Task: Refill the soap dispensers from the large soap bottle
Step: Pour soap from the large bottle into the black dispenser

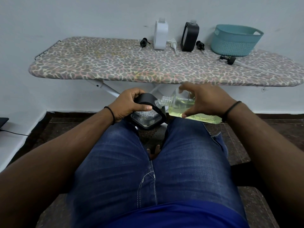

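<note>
My left hand (130,104) grips a black-framed clear soap dispenser (146,118) above my knees, its open neck pointing right. My right hand (207,100) holds the large clear bottle of yellow-green soap (181,104), tipped sideways with its threaded mouth against the dispenser's neck. A little liquid lies in the dispenser's bottom. On the ironing board (115,66) stand a white dispenser (160,36) and a black dispenser (189,37), both without pumps.
Loose pump heads lie on the board: black ones (144,42), (200,45), (227,59) and a white one (173,45). A teal basket (233,41) stands at the board's right end. The wall is close behind. A dark device with a cable (4,123) is at far left.
</note>
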